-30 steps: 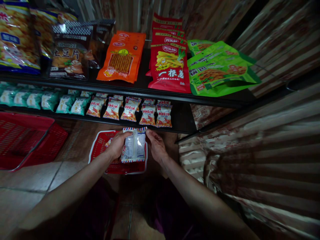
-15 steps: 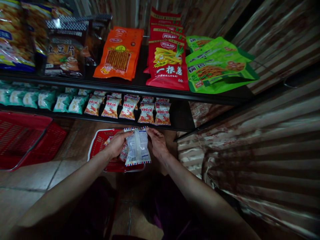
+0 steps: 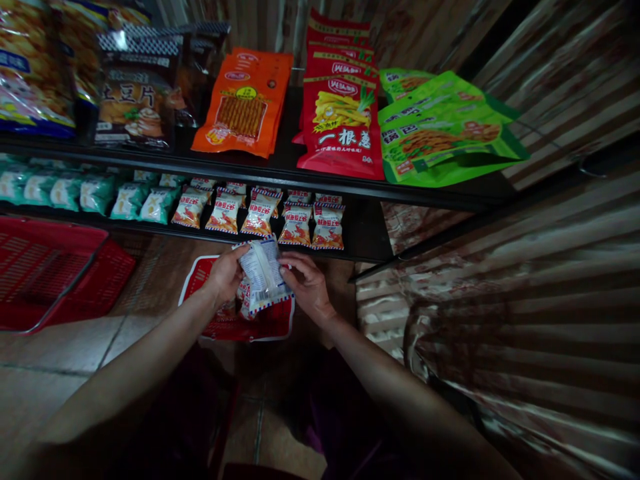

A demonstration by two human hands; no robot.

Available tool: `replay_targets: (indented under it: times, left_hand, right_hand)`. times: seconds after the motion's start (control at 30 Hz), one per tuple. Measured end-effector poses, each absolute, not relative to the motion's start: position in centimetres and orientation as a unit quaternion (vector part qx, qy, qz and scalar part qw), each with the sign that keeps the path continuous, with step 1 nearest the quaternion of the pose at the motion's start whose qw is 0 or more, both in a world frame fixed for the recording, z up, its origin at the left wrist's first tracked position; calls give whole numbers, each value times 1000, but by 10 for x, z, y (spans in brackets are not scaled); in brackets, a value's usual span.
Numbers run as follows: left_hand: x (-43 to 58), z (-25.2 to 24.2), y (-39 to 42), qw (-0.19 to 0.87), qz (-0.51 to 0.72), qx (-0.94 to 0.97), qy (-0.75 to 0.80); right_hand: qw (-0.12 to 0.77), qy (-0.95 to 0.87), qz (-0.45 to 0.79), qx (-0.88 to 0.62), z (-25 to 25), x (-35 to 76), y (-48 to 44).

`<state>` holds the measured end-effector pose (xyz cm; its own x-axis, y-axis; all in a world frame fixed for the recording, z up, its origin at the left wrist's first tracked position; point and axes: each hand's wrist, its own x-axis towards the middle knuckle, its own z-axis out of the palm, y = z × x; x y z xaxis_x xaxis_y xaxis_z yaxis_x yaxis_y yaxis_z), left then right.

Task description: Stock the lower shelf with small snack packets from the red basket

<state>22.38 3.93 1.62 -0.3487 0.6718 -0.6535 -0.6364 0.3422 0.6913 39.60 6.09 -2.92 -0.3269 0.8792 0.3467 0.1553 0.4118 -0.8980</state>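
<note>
My left hand (image 3: 225, 275) is closed on the upper left side of a small snack bag (image 3: 265, 270). The bag's pale printed back, with its central seam, faces up, and red-and-blue dashes edge its ends. At the bag's right edge, my right hand (image 3: 307, 285) has its thumb and fingers pinched together on it. Below the bag is a red plastic basket (image 3: 280, 328) with a white handle. More small snack bags (image 3: 244, 293) show in it, partly covered by the held bag and my left hand.
On the lower shelf stand rows of matching snack bags (image 3: 259, 212) and teal packets (image 3: 129, 200). The upper shelf (image 3: 240, 167) holds orange packs (image 3: 245, 103), red packs (image 3: 343, 120), green packs (image 3: 445, 133) and dark chip bags (image 3: 135, 97). Another red basket (image 3: 45, 273) lies left; a draped curtain (image 3: 500, 320) hangs right.
The snack bag has tilted and shifted slightly left and up. My right hand has moved from its top right corner down to its right side. The view has shifted slightly.
</note>
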Motion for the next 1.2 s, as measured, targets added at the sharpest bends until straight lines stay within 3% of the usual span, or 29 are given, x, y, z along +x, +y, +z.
replay_targets:
  times: [0.23, 0.57, 0.7, 0.97, 1.2]
  left_hand:
    - [215, 4, 43, 525, 614, 13, 590]
    - [214, 15, 45, 469, 596, -13, 652]
    - [216, 19, 43, 503, 591, -17, 630]
    - [218, 27, 39, 545, 636, 68, 542]
    - [224, 12, 37, 510, 619, 88, 590]
  right_hand:
    - [406, -816, 259, -321, -23, 398, 57]
    - [236, -930, 167, -226, -28, 395, 47]
    - [265, -915, 168, -254, -33, 391, 44]
    - [405, -775, 364, -321, -20, 394, 47]
    - [499, -383, 660, -411, -20, 382, 53]
